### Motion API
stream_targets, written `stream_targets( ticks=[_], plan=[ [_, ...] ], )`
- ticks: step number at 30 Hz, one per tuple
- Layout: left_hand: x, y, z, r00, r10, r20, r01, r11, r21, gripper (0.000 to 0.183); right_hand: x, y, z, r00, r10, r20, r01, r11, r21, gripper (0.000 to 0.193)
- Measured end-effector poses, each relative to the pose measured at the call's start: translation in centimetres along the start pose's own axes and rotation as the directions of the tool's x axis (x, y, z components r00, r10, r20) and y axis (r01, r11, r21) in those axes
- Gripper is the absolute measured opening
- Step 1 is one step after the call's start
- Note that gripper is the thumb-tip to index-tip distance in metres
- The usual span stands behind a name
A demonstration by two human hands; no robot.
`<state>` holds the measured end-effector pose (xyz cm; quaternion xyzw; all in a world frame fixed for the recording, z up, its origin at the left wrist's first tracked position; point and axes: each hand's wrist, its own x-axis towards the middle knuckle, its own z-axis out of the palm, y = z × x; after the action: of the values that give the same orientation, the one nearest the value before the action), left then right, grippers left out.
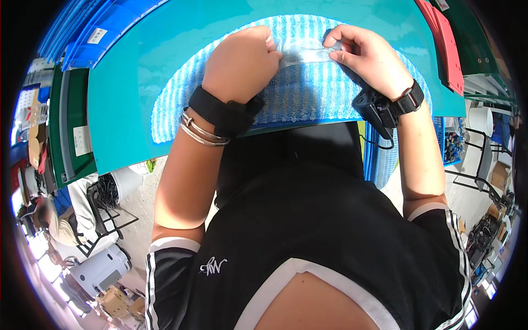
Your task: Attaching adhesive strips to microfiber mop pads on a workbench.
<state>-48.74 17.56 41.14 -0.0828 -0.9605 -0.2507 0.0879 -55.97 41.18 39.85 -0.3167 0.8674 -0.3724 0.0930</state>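
Note:
A crinkled clear plastic bag (pixel 303 52) is stretched between my hands, above a fluffy blue-and-white striped cloth pad (pixel 300 102) with a rounded far edge. My left hand (pixel 242 60) has its fingers closed on the bag's left end; the back of the hand hides most of the fingertips. At the right end, my right hand (pixel 377 60) pinches the plastic between thumb and forefinger. Whether anything lies inside the bag I cannot make out through the glare. The pad lies on a teal tabletop (pixel 124 110), its near edge along the table's front.
Blue plastic trays (pixel 96 36) stand at the far left, and red panels (pixel 444 49) at the far right. A blue bin (pixel 454 143) of small parts sits below the table's right side. More striped pads (pixel 382 159) hang beside my right forearm. Another person (pixel 80 206) is at lower left.

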Motion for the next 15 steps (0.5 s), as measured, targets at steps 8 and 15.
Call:
stream_targets(
  ticks=[8,15],
  plan=[
    [0.0,1.2,0.3,0.990,0.075,-0.121,-0.075,0.997,0.000,0.021,0.0,0.2,-0.6,1.000,0.016,-0.006,-0.016,0.998,0.055,0.014],
    [1.2,2.2,1.5,0.999,-0.015,-0.037,0.013,0.999,-0.041,0.017,-1.1,0.5,-2.1,0.997,0.083,-0.008,-0.083,0.996,0.036,0.012]
  ],
)
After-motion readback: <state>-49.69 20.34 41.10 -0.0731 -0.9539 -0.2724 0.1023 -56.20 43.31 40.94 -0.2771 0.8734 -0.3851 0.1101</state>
